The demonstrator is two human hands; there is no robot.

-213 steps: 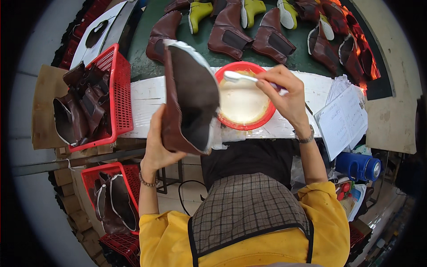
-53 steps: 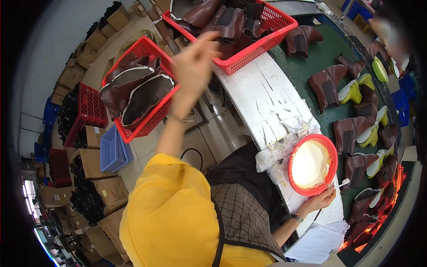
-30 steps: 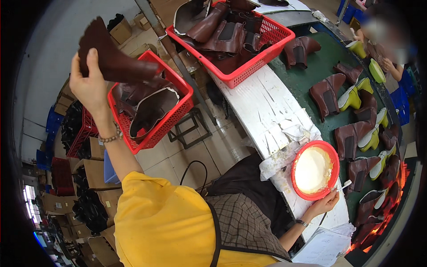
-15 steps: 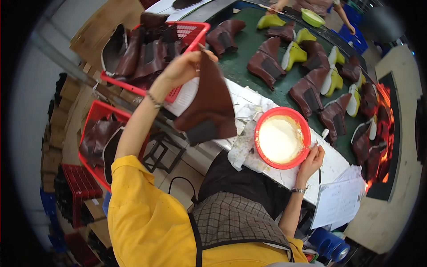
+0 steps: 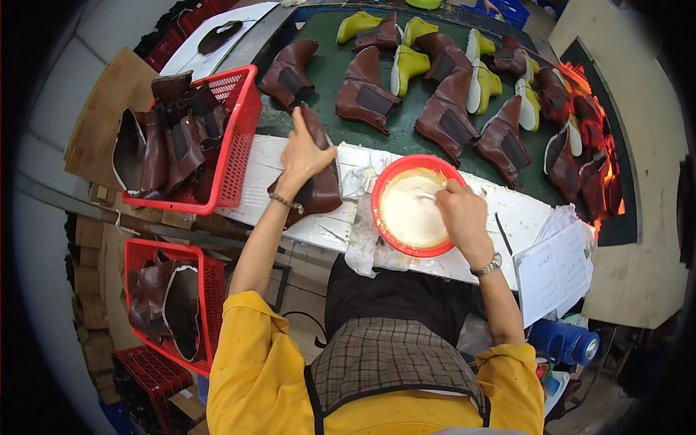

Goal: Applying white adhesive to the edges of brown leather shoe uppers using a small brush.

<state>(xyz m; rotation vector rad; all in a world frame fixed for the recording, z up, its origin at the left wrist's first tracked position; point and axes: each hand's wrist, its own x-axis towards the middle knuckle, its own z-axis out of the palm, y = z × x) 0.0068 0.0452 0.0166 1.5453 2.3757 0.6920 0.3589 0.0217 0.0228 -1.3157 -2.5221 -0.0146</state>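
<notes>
A brown leather boot upper (image 5: pixel 316 196) lies on the white work board (image 5: pixel 250 170), partly covered by my left hand (image 5: pixel 304 154). That hand rests on it with index finger stretched out and thumb spread; its other fingers are partly hidden. My right hand (image 5: pixel 464 214) is closed around a thin, pale-handled brush (image 5: pixel 426 194), whose working end dips into cream-white paste (image 5: pixel 409 217). The paste fills a red round bowl (image 5: pixel 378 210) on the board, beside a stained cloth (image 5: pixel 362 243).
Brown boot uppers (image 5: pixel 368 90) and yellow-green boot lasts (image 5: pixel 410 67) cover the green conveyor (image 5: pixel 330 36). An orange-glowing heater opening (image 5: pixel 612 181) is at right. Red baskets of uppers (image 5: pixel 250 109) (image 5: pixel 210 312) stand at left. Written papers (image 5: pixel 554 268) overhang the board; a blue jug (image 5: pixel 562 341) sits below.
My left hand has lowered the boot upper from mid-air onto the board, and its fingers have spread. My right hand has moved from the bowl's outer side to over it, bringing the brush into the paste.
</notes>
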